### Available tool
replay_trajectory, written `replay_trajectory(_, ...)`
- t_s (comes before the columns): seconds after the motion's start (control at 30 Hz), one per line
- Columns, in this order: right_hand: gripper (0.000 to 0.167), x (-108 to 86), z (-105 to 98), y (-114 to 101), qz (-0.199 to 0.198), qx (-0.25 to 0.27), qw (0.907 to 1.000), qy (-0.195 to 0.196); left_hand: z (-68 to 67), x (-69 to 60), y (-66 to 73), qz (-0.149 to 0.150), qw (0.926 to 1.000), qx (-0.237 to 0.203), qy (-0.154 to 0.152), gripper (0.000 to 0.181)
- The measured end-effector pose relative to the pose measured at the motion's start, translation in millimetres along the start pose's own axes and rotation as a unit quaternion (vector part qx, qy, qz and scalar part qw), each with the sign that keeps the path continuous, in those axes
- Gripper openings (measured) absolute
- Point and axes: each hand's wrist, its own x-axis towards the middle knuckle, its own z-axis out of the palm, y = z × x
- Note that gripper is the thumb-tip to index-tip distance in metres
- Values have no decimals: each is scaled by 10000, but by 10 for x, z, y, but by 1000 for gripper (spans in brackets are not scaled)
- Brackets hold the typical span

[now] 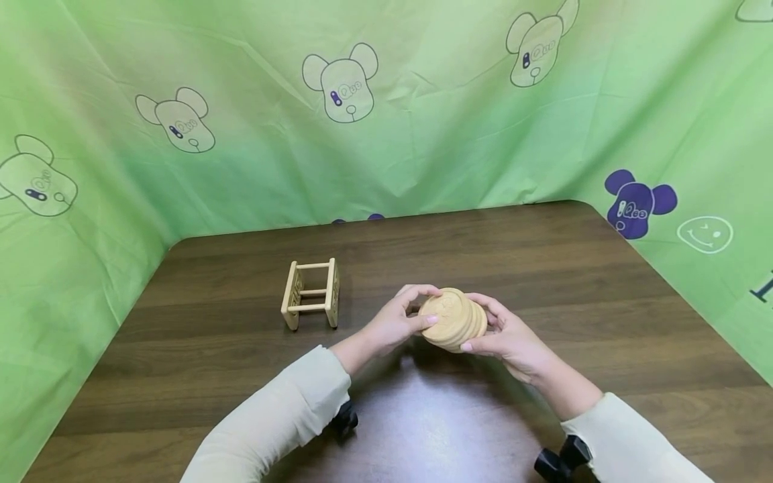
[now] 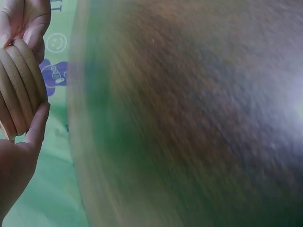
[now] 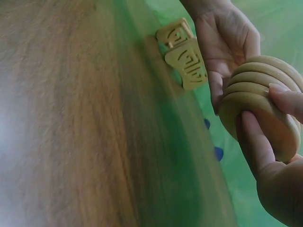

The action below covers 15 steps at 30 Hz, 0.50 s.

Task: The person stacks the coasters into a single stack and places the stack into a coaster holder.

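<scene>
Both hands hold a stack of several round wooden coasters (image 1: 449,318) above the table, tilted so that the top disc faces the head camera. My left hand (image 1: 398,320) grips the stack from the left, its thumb on the top face. From the right, my right hand (image 1: 513,341) grips the lower discs, thumb at the near edge. The layered rims of the coasters (image 2: 21,85) show in the left wrist view. In the right wrist view, fingers of both hands press on the coasters (image 3: 258,82).
A small wooden rack (image 1: 312,309) with carved side panels and crossbars stands on the brown wooden table (image 1: 211,322), left of the hands. Green printed cloth (image 1: 253,168) hangs behind and beside the table. Black wrist mounts (image 1: 561,459) sit under the sleeves.
</scene>
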Motion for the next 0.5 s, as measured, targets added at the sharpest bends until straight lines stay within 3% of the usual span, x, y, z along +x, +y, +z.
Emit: replay_trajectory(0.5, 73, 216, 213, 7, 113, -181, 9997, 119, -247, -110, 50, 58, 9999, 62, 134, 38)
